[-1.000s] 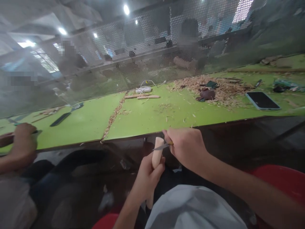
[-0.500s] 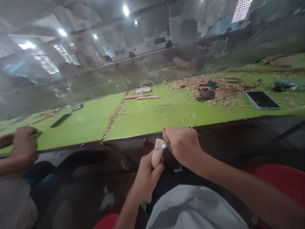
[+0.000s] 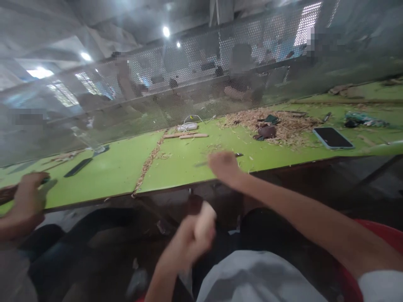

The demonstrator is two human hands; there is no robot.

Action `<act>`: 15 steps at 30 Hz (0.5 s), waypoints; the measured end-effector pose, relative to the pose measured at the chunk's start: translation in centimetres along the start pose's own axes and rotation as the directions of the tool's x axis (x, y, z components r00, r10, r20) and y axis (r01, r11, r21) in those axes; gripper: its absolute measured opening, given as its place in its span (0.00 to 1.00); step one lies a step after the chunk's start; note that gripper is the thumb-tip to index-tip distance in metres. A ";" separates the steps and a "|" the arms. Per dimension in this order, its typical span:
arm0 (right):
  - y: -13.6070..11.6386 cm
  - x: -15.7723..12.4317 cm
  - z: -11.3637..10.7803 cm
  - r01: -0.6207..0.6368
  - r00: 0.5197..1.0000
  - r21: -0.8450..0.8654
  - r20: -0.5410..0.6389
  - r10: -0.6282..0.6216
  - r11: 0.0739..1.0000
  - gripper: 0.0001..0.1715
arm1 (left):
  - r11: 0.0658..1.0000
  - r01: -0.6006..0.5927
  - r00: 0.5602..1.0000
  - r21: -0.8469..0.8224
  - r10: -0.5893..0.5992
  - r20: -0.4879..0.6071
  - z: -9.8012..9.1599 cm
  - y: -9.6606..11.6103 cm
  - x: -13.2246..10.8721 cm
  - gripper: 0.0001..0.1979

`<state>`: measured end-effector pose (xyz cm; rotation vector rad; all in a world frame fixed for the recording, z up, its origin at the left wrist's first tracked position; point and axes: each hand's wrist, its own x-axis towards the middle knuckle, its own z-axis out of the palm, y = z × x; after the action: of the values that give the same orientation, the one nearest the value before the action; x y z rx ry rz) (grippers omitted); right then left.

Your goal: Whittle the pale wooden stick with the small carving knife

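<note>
Below the table edge, my left hand (image 3: 184, 245) is wrapped round a pale piece of carved wood (image 3: 204, 218), its rounded end sticking up out of the fist. Motion blurs both. My right hand (image 3: 223, 164) is closed over the green tabletop (image 3: 179, 167), gripping a knife (image 3: 240, 154). The knife's handle end shows to the right of the fist, and a smeared thin blade points left. The knife and the wood are well apart.
Wood shavings (image 3: 289, 130) lie heaped at the back right, near a phone (image 3: 333, 137). Two wooden sticks (image 3: 193, 135) and a white cable (image 3: 189, 126) lie by the mesh screen (image 3: 189, 92). At left, another person's hand (image 3: 30, 197) rests near the table edge.
My right hand has lifted the knife off the wood and moved forward over the tabletop. My left hand, still holding the wood, has dropped slightly.
</note>
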<state>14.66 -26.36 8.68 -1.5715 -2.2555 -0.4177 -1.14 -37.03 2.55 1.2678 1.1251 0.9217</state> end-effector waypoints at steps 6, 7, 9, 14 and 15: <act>2.3 0.5 -1.3 -0.108 0.994 -0.007 0.007 0.108 0.994 0.13 | 0.995 0.015 0.993 0.096 -0.026 0.111 -0.8 -0.5 0.6 0.16; 2.1 0.0 -1.7 -0.092 0.996 0.004 0.022 0.092 0.996 0.12 | 0.995 0.009 0.995 0.097 -0.019 0.102 -0.9 -0.6 0.8 0.15; 1.6 -1.2 -2.5 -0.056 0.997 0.038 0.058 0.054 0.998 0.11 | 0.994 -0.014 0.997 0.104 0.006 0.073 -0.7 -0.8 1.1 0.15; 0.1 -4.9 -3.5 -0.006 0.997 0.186 0.077 -0.009 0.983 0.12 | 0.996 -0.031 0.999 0.083 0.031 -0.007 -0.2 -0.8 0.9 0.13; -0.2 -5.4 -3.5 0.007 0.998 0.207 0.054 -0.019 0.978 0.13 | 0.994 -0.041 0.999 0.097 0.040 0.008 -0.2 -0.6 0.8 0.12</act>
<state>16.64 -32.47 9.30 -1.4795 -2.2688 -0.1384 -1.16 -36.29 1.82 1.3757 1.1549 0.9018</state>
